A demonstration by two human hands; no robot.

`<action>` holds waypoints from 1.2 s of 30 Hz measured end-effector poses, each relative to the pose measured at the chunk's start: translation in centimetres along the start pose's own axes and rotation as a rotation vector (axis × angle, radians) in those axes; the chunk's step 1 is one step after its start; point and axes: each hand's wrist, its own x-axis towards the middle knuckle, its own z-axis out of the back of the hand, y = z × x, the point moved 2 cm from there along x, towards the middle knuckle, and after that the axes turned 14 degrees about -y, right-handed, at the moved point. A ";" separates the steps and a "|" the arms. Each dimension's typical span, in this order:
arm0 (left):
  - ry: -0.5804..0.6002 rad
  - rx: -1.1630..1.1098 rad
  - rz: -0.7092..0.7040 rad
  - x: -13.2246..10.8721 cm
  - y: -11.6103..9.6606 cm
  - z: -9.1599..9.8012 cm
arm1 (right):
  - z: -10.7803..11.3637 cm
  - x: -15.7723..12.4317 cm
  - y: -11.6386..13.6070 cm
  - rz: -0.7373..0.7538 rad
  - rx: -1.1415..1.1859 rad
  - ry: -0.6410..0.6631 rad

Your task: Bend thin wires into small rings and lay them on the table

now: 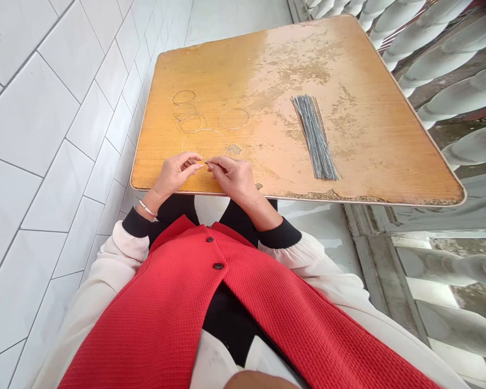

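Note:
My left hand [177, 173] and my right hand [234, 177] meet at the near edge of a worn wooden table [267, 59]. Both pinch the ends of a thin wire loop [204, 131] that curves away from my fingertips over the tabletop. Several finished wire rings [191, 114] lie just beyond it, on the left half of the table. A bundle of straight grey wires [315, 136] lies to the right, out of reach of either hand.
A white tiled wall [44, 135] runs along the left. A white balustrade [449, 70] stands to the right of the table. The tabletop's veneer is chipped along the front edge [328, 195].

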 end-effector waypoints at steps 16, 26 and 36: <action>0.062 0.385 -0.052 -1.2 -0.5 4.0 | 0.9 0.3 -0.7 -0.040 -0.286 0.179; 0.324 0.533 -0.209 1.2 0.9 4.2 | 0.8 1.3 -4.0 0.036 -0.115 0.021; 0.300 0.570 -0.268 1.3 1.7 2.3 | -0.2 0.7 -3.2 0.075 -0.095 0.113</action>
